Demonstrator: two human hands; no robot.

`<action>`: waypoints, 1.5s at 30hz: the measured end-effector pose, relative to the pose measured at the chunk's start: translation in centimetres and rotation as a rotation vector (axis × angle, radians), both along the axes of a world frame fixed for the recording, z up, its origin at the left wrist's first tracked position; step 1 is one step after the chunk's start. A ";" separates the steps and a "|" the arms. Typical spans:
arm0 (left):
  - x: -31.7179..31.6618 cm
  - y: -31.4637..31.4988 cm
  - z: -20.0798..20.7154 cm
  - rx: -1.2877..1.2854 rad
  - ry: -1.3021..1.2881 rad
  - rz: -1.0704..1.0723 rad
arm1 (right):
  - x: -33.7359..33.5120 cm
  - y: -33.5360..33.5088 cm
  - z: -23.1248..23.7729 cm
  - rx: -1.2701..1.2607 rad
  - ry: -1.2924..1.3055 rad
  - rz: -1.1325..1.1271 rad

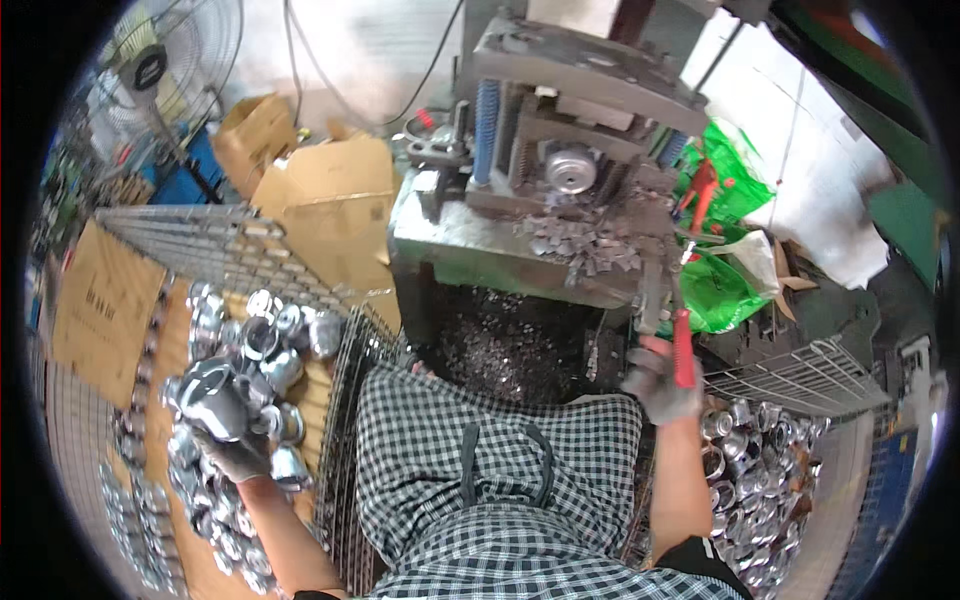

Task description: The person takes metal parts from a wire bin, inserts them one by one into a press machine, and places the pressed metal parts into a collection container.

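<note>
At the left, my left hand (236, 452), in a grey glove, holds a shiny metal cup (214, 402) above a heap of similar metal cups (272, 372). On the right, just beside the press bench, my right hand (668, 395), also gloved, is closed around a tool with red handles (683, 348); its far end is hard to make out. Straight ahead stands a press (590, 60), with a round metal part (570, 172) seated in its opening. Grey metal scraps (580, 243) lie on the bench just below that part.
A wire basket (345, 400) with cardboard lining surrounds the left heap. Another wire basket (815, 365) at the right holds more metal cups (765, 480). Small scraps (500, 345) fill the space under the bench. Green bags (720, 290), cardboard boxes (335, 205) and a fan (150, 70) stand around.
</note>
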State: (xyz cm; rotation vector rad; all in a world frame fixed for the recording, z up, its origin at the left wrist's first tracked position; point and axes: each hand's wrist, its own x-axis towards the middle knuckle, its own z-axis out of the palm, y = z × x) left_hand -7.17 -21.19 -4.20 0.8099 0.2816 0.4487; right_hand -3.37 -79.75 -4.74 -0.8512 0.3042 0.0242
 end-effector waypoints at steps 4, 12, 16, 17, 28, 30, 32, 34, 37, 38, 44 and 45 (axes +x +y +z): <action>5.2 -5.8 -0.2 -0.093 -0.073 -0.315 | 9.8 7.1 -0.4 0.334 -0.046 0.325; 2.0 -13.4 1.0 -0.210 0.148 -0.413 | 24.1 15.6 7.7 0.698 -0.084 -0.173; 1.8 -12.6 -1.9 -0.285 0.111 -0.495 | 23.4 13.2 4.5 0.771 0.060 -0.078; 2.3 -15.4 -0.3 -0.177 0.130 -0.340 | 21.4 12.4 2.8 0.665 -0.131 -0.039; 8.0 -19.4 -3.1 -0.136 -0.118 -1.202 | -25.7 -6.1 -0.7 -1.212 1.092 -0.243; 7.6 -24.2 -0.4 -0.244 -0.154 -1.377 | -31.2 -10.5 -6.3 -1.294 1.527 -0.170; 7.4 -25.1 1.0 -0.048 0.152 -0.584 | -31.0 -13.4 -12.0 -1.627 1.105 0.520; 11.3 -19.8 -7.1 0.144 -0.071 -1.223 | -34.0 -14.9 -14.3 -1.865 0.760 0.560; 11.6 -28.8 -1.9 -0.205 0.159 -1.070 | -34.3 -14.4 -9.4 -1.722 0.871 0.121; 13.4 -31.1 0.1 -0.402 0.201 -1.122 | -33.8 -14.6 -8.8 -1.637 0.945 -0.021; 18.5 -31.5 4.3 -0.330 0.230 -0.968 | -18.3 -11.1 1.4 -1.913 0.440 -0.514; 19.9 -32.3 4.5 -0.333 0.243 -0.993 | -15.6 -9.8 3.3 -1.899 0.264 -0.547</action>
